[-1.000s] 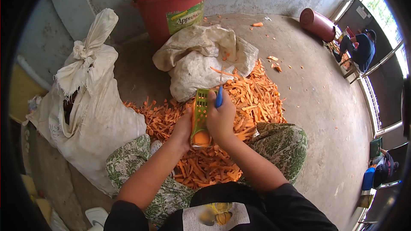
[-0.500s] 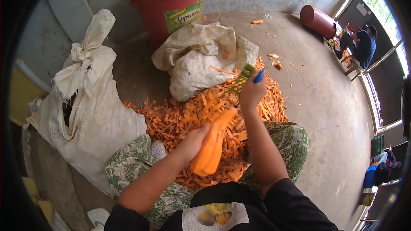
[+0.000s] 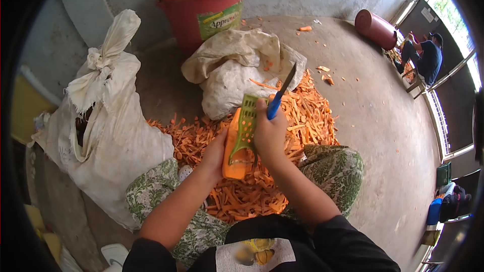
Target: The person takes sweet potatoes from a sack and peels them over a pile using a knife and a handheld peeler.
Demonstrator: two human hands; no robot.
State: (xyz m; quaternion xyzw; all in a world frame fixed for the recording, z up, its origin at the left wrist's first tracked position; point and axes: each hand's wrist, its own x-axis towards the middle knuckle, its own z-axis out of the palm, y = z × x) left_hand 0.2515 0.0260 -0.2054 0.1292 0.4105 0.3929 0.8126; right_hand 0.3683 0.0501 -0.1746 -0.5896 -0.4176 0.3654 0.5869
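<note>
My left hand (image 3: 214, 155) is closed around the side of a thick, long orange vegetable (image 3: 233, 170) with a smooth, pared surface; its exact kind does not show. In my right hand (image 3: 270, 136) is a flat green peeler (image 3: 247, 123) with rows of holes, lying against the vegetable's face. The same hand also grips a blue-handled knife (image 3: 274, 107), its blade pointing up and away. Below both hands spreads a heap of orange peel strips (image 3: 247, 194), between my knees in green-patterned trousers.
A crumpled white sack (image 3: 229, 83) lies behind the heap; a tied, full sack (image 3: 118, 146) stands at left. Against the wall is a red tub (image 3: 184, 17). Far right are a tipped red barrel (image 3: 374, 28), a seated person (image 3: 428, 60) and a blue container (image 3: 434, 211).
My right hand has come down and left, bringing the green peeler onto the vegetable. The vegetable is more upright, and the knife blade now shows. My left hand has moved slightly up and left.
</note>
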